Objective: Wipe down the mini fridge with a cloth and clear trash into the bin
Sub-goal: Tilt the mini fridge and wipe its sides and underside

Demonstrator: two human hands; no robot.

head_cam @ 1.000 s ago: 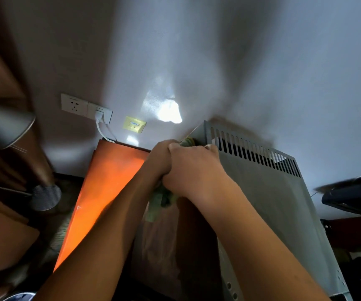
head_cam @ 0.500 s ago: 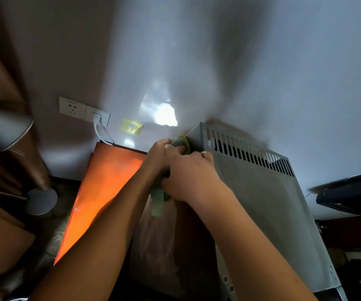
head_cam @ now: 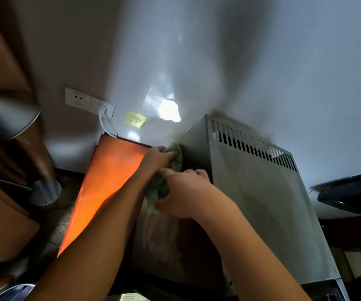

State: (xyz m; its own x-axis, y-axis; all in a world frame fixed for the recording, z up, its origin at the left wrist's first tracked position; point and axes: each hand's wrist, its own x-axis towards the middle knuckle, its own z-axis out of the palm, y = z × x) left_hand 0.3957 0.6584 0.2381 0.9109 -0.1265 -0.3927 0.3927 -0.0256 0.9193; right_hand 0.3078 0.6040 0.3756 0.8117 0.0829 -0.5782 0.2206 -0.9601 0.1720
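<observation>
Up close, the fingers of the left hand are curled tight around the upper bunch of a green and yellow cloth, pressing its yellow edge flat against the shaded left side of the mini fridge, just below the top rear corner. The right hand sits lower, its fingers closed on the hanging tail of the same cloth, thumb tucked under. That looks like a way to keep the loose end gathered so it does not drag, while the upper hand supplies the pressure.

Both forearms reach in from below, nearly side by side, into the narrow gap between the fridge and an orange panel leaning beside it. The tight space probably explains why the cloth is wadded small rather than spread out.

Further out, the grey metal cabinet shows a row of vent slots along its upper edge, next to a white wall. A plug and cord run from a wall socket down behind the orange panel. No bin can be made out clearly, and the trash step seems not yet begun.
</observation>
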